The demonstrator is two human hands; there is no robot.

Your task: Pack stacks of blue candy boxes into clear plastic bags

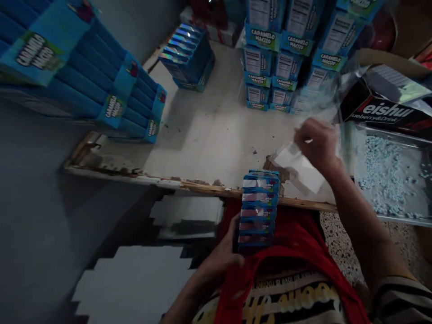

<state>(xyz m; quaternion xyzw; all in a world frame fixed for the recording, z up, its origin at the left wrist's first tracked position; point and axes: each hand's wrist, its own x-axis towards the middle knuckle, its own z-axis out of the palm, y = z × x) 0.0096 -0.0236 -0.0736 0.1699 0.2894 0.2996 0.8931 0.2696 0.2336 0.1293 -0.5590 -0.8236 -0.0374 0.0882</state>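
Note:
My left hand (227, 249) is wrapped round the side of a stack of blue candy boxes (259, 211), held upright against the red apron (297, 234) at the table's front edge. Shiny strips show along the stack's facing side. My right hand (317, 143) is curled closed and blurred, raised over the table near a white sheet (303, 171). A small pale spot shows between its fingers; what it grips, if anything, I cannot make out. Clear plastic wrap (317, 96) lies just beyond this hand.
Blue boxes marked "Caramelo Macizo" stand in tall stacks at the left (114, 103) and back right (280, 81). A smaller box group (189, 58) sits at the back. At right are a metal tray (415, 216) of pale blue candies and a black carton (374, 108). The table edge (199, 185) is chipped.

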